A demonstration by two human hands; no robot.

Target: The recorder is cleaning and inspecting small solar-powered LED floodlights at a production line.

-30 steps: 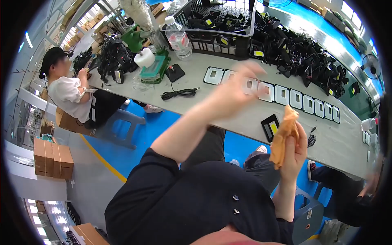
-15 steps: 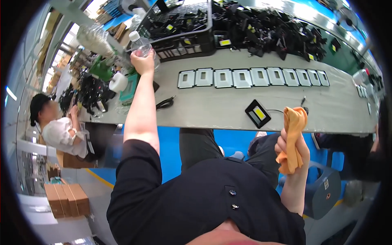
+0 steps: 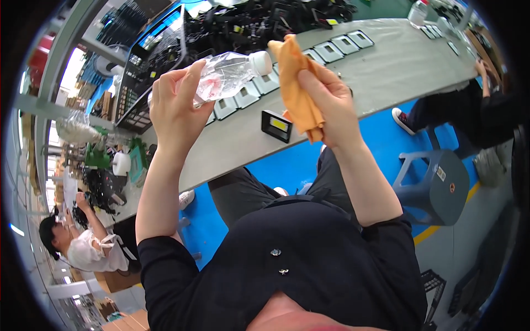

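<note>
A clear plastic bottle (image 3: 227,74) with a white cap lies tilted in my left hand (image 3: 178,110), its capped end turned right toward the cloth. My fingers are wrapped round its body. My right hand (image 3: 334,107) pinches a folded orange cloth (image 3: 295,83), held up just beyond the cap; cloth and cap look close, but I cannot tell whether they touch. Below the cloth, a small black floodlight (image 3: 276,126) with a yellow panel stands at the table's near edge. Behind both hands runs a row of white-and-black rectangular frames (image 3: 329,52), partly hidden by the bottle and cloth.
The grey table (image 3: 397,60) bears a heap of black lamp parts (image 3: 237,27) and a black crate (image 3: 144,77) at the back. A red-capped bottle (image 3: 418,14) stands far right. A co-worker (image 3: 91,248) sits at left; a grey stool (image 3: 433,185) stands at right.
My left hand has lifted the bottle off the back left of the table, bringing it toward the middle and tipping it. My right hand has raised the cloth toward it. The view has turned.
</note>
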